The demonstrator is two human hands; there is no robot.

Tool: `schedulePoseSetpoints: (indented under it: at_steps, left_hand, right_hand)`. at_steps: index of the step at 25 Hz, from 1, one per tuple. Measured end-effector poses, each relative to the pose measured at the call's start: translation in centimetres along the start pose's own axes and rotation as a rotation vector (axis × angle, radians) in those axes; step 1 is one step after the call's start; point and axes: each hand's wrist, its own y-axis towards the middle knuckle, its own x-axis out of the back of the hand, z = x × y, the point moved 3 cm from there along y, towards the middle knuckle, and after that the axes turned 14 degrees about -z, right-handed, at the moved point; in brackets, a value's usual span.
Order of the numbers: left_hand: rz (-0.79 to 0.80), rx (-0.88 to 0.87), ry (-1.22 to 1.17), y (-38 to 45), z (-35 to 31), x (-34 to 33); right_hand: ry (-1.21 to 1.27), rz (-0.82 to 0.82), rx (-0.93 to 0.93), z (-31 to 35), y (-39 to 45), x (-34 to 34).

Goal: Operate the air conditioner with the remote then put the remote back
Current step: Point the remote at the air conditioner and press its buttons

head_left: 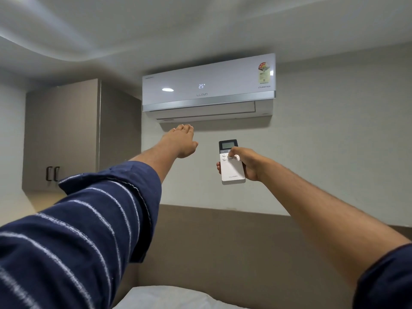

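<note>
A white wall-mounted air conditioner [208, 88] hangs high on the wall ahead, its front panel showing 25 degrees and its lower flap nearly flat. My right hand [247, 163] holds a white remote [231, 172] upright below the unit, thumb resting on the buttons under its dark screen. My left hand [182, 140] is stretched out flat, palm down, just beneath the unit's outlet, holding nothing, fingers extended together.
A grey-brown wall cabinet [66, 134] with two dark handles hangs at the left. A padded brown headboard [223, 253] runs along the wall below, and a white pillow [169, 297] lies at the bottom of the view.
</note>
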Motion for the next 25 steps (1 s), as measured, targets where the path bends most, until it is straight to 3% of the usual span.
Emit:
schedulePoseSetpoints:
  at_steps: [25]
  left_hand:
    - [0.018,-0.001,0.001,-1.5,-0.2,0.4]
  right_hand:
    - [-0.014,-0.084,-0.009,-0.1,-2.1,-0.3]
